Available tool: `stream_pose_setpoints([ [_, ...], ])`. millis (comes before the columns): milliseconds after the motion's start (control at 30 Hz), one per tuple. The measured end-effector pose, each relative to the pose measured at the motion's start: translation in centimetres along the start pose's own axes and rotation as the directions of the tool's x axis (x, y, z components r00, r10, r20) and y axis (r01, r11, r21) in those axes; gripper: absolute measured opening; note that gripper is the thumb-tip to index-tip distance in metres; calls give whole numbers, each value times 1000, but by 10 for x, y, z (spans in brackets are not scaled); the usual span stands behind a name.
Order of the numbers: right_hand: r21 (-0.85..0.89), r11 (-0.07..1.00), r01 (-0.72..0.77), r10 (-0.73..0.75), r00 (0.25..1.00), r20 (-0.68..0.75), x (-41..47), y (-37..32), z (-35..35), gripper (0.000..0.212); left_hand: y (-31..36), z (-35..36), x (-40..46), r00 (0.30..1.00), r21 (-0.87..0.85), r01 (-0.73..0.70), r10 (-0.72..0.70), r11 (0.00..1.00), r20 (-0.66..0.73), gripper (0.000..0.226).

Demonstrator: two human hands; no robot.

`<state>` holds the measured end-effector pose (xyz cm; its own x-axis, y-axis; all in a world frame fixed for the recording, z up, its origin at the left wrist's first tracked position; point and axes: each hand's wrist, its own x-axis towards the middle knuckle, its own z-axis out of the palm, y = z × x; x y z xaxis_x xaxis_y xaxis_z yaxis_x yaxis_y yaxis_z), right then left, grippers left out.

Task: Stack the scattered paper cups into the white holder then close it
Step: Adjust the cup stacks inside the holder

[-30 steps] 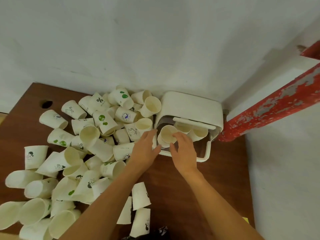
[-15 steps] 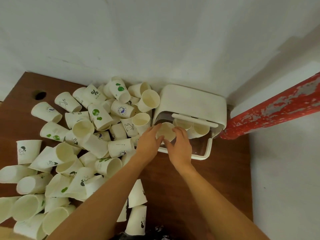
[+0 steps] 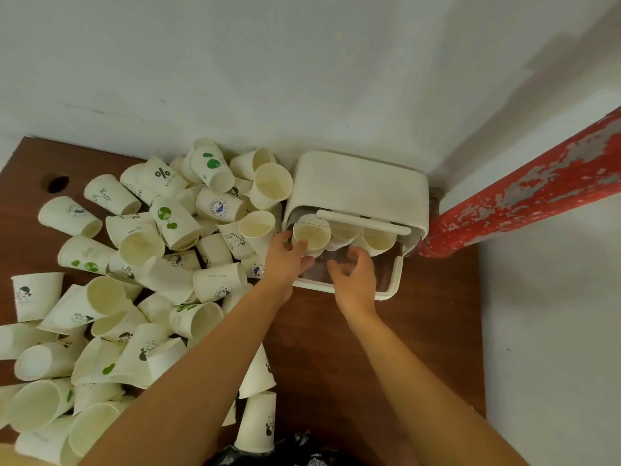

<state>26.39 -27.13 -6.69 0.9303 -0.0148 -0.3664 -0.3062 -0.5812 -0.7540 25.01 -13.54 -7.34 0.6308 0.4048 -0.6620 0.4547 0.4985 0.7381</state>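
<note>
The white holder (image 3: 359, 183) stands at the back of the brown table against the wall, its clear front flap (image 3: 386, 274) folded down. Three cup stacks show inside it. My left hand (image 3: 285, 260) grips the leftmost cup (image 3: 311, 234) at the holder's mouth, thumb on its rim. My right hand (image 3: 353, 275) hovers over the clear flap just below the cups, fingers loosely curled and holding nothing. Many scattered paper cups (image 3: 141, 264) lie heaped on the table to the left of the holder.
A peeling red pipe (image 3: 524, 196) slants right beside the holder's right end. The white wall runs behind. The table (image 3: 336, 348) has a round cable hole (image 3: 57, 183) at its far left, and bare wood in front of the holder. Two cups (image 3: 257, 420) stand near the front edge.
The cup has gone deeper into the left slot of the holder. My right hand has let go of it and drawn back over the flap; my left hand stays on the cup.
</note>
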Motion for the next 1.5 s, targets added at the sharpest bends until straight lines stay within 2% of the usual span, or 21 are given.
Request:
stream_pose_setpoints([
  [133, 94, 991, -94, 105, 987, -123, 17, 9, -12, 47, 3, 13, 1, 999, -86, 40, -39, 996, 5, 44],
  [233, 246, 949, -199, 245, 954, -174, 29, 15, -16, 58, 3, 20, 3, 999, -112, 45, -44, 993, 15, 44],
  [367, 330, 924, -192, 244, 962, -124, 39, 19, -23, 77, 4, 22, 2, 998, -87, 66, -64, 994, 22, 56],
  [500, 433, 878, -207, 259, 964, -66, 52, 20, -27, 85, 1, 24, -2, 997, -164, 81, -78, 983, 28, 44],
  [667, 506, 831, -229, 292, 955, -47, 59, 11, -33, 79, 6, 29, 2, 1000, -209, 29, -27, 977, 13, 32],
  [833, 590, 769, -245, 295, 956, 12, 68, 10, -38, 71, 16, 42, 5, 999, -190, -35, 39, 981, 16, 44],
  [1000, 584, 763, -278, 314, 948, 41, 70, 13, -40, 75, 24, 47, 13, 999, -237, 30, -32, 971, -7, 38],
  [1100, 621, 728, -292, 328, 943, 58, 69, 15, -42, 59, 25, 49, 9, 999, -209, 34, -31, 977, 14, 40],
  [1167, 631, 713, -306, 341, 938, 69, 66, 16, -42, 56, 25, 48, 3, 998, -194, 55, -51, 979, 30, 37],
  [1267, 625, 697, -351, 386, 919, 86, 57, 17, -42, 45, 21, 44, -7, 996, -138, 84, -83, 987, 14, 6],
  [1367, 539, 743, -397, 411, 906, 100, 39, 21, -38, 41, 13, 37, -21, 996, 2, 87, -87, 996, -8, 7],
  [1433, 431, 816, -386, 373, 920, 119, 23, 25, -34, 33, 6, 26, -32, 1000, 240, -12, 5, 971, 30, 24],
  [1500, 324, 888, -327, 294, 944, 146, 5, 25, -30, 20, -1, 11, -43, 984, 502, -177, 134, 847, 122, 29],
])
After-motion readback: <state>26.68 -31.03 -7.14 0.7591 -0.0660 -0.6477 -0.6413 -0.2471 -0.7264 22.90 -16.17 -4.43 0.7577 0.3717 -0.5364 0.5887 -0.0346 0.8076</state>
